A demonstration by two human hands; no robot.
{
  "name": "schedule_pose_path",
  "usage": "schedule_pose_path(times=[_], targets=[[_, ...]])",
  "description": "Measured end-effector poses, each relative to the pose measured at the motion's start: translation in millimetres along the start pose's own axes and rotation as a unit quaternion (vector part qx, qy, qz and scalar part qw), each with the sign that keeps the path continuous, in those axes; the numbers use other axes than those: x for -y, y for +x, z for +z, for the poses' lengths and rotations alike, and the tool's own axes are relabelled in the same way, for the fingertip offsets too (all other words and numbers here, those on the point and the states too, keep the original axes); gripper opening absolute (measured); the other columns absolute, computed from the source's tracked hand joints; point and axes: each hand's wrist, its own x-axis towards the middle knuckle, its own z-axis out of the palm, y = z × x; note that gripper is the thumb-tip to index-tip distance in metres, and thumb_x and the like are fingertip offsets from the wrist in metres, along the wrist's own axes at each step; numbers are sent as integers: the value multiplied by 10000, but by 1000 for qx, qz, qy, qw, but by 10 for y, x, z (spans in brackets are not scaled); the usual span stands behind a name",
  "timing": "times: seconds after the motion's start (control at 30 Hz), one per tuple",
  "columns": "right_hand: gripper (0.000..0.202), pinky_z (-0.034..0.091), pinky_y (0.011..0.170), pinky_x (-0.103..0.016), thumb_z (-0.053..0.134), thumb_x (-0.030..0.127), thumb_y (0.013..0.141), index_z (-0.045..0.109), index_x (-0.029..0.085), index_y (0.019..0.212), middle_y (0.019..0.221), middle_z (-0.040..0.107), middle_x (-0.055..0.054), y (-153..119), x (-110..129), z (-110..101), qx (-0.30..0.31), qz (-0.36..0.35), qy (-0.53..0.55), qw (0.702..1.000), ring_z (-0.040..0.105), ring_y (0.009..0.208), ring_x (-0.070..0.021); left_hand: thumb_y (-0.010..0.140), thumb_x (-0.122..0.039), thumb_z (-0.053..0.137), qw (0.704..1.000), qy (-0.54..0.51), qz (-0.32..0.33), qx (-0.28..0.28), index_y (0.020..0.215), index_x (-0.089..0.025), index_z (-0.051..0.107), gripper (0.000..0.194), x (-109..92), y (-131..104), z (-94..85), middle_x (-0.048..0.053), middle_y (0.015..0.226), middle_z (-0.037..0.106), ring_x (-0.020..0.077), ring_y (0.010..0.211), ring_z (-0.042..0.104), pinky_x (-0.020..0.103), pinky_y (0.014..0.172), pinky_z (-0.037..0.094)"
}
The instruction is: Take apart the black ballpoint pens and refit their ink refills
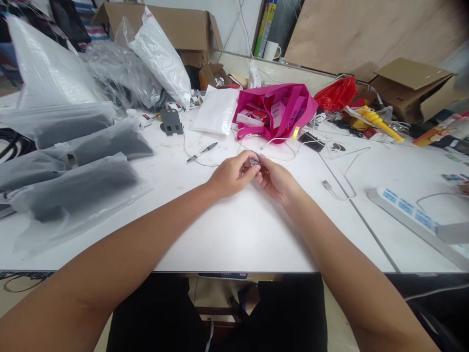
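Note:
My left hand [231, 175] and my right hand [275, 179] meet above the middle of the white table [234, 234]. Between their fingertips is a small grey object [253, 161], mostly covered by the fingers, so its kind does not show. Both hands are closed on it, thumbs toward each other. A pen [202, 152] lies on the table to the left, beyond my left hand. Behind the hands, a thin white cable [284, 157] loops across the tabletop in front of a pink tote bag [274, 110] filled with small packets.
Frosted bags with dark contents [84, 190] lie at the left. A white mailer [216, 110] and a black bracket-like piece [171, 121] are further back. At the right are a power strip [406, 210], a USB plug [327, 185] and an open cardboard box [406, 93].

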Motion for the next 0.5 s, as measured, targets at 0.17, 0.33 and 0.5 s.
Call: schedule_pose_path(times=[0.17,0.33,0.5], targets=[[241,442,420,-94,556,169,1080,678,121,878,675,622,18,-48,-31,37,59,44,-19,997,563,511,-36,1019,-368,572,999,-35,-23,-18,1072,-200,636,187,9,10,8,-4,807,722,121,682,664,262,697,507],[333,434,370,-118,438,211,1131,648,115,890,646,650,-6,-47,-10,48,41,101,1,994,572,454,-51,973,-326,615,989,-93,-78,-85,934,-199,640,135,25,58,17,-11,766,677,114,683,631,242,668,496],[342,590,490,-161,380,228,1134,655,122,959,678,721,-69,-36,49,41,8,133,27,991,658,506,-96,925,-259,630,944,-197,-175,-196,802,-206,589,140,100,169,-42,-44,666,515,79,559,452,225,528,359]])
